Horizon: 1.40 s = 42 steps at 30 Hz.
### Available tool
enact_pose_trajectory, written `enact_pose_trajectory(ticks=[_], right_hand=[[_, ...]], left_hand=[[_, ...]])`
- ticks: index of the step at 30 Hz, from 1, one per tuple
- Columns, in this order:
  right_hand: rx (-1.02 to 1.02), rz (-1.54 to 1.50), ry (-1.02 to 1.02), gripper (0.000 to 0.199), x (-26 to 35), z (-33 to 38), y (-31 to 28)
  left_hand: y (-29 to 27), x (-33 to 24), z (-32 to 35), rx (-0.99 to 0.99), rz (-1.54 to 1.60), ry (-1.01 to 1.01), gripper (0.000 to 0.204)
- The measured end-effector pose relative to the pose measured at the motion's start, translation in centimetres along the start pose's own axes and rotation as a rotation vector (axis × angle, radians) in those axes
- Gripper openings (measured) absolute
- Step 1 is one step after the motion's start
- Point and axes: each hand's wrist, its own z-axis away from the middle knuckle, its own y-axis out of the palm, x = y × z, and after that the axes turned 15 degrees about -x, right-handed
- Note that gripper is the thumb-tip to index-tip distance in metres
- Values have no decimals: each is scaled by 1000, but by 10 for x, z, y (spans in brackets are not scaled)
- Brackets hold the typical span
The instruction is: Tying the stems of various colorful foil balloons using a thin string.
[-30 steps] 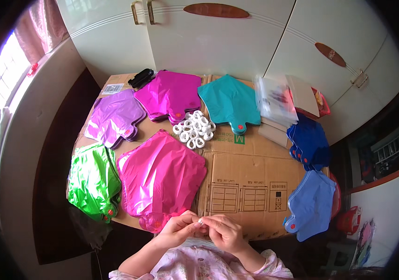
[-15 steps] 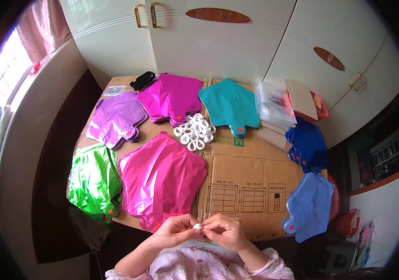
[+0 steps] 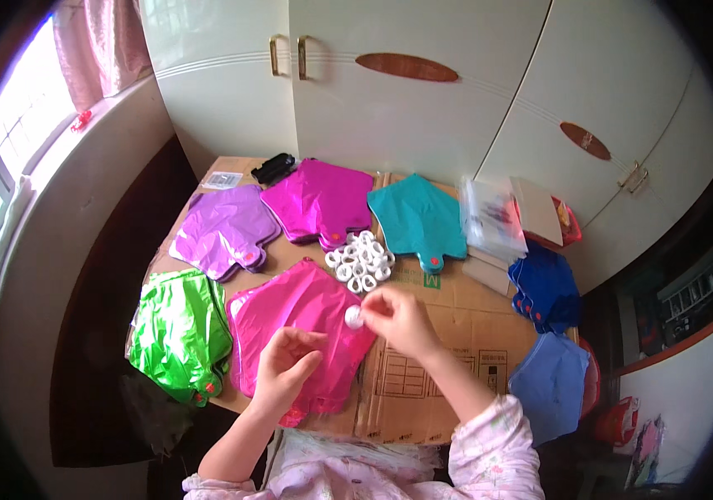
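My right hand (image 3: 402, 321) pinches a small white coil (image 3: 354, 317) between thumb and fingertips, raised over the right edge of a pink stack of flat foil balloons (image 3: 294, 333). To its left, my left hand (image 3: 287, 360) is above the same pink stack, fingers bent and thumb apart, with nothing in it. Just beyond my right hand lies a pile of several white coils (image 3: 360, 260), ring-shaped like the held one. Whether the coils are ribbon or tape cannot be made out.
Around the cardboard-covered table (image 3: 456, 312) lie foil stacks: green (image 3: 177, 333), lilac (image 3: 223, 229), purple (image 3: 323, 196), teal (image 3: 419, 217), dark blue (image 3: 546, 283) and light blue (image 3: 550, 387). Clear plastic sleeves (image 3: 490, 217) and a red basket (image 3: 571, 225) stand far right. White cabinets (image 3: 398, 125) rise behind.
My hands have parted and moved forward from the table's near edge. The white coil has gone forward in my right hand; my left hand has let go. The view has tilted slightly.
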Motion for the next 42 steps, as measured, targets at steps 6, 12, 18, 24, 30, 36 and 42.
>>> enact_pose_trajectory(ticks=[6, 12, 18, 24, 30, 36, 42], right_hand=[[13, 356, -58, 12, -39, -92, 30], [51, 674, -106, 7, -50, -111, 51], [-97, 773, -456, 9, -55, -103, 58], [-155, 812, -574, 12, -52, -95, 54], [-69, 550, -766, 19, 48, 16, 2], [607, 8, -412, 35, 34, 190, -27], [369, 599, -157, 40, -80, 284, -2]], left_hand=[[-31, -4, 22, -9, 65, -1, 9], [-51, 5, 35, -154, 81, -26, 9], [-55, 6, 41, -130, 112, -19, 9], [-57, -4, 57, -86, 148, -74, 9], [-117, -10, 83, 644, -398, -246, 16], [-199, 130, 102, -38, -930, -369, 22], [-193, 186, 75, 56, -1271, 381, 33]])
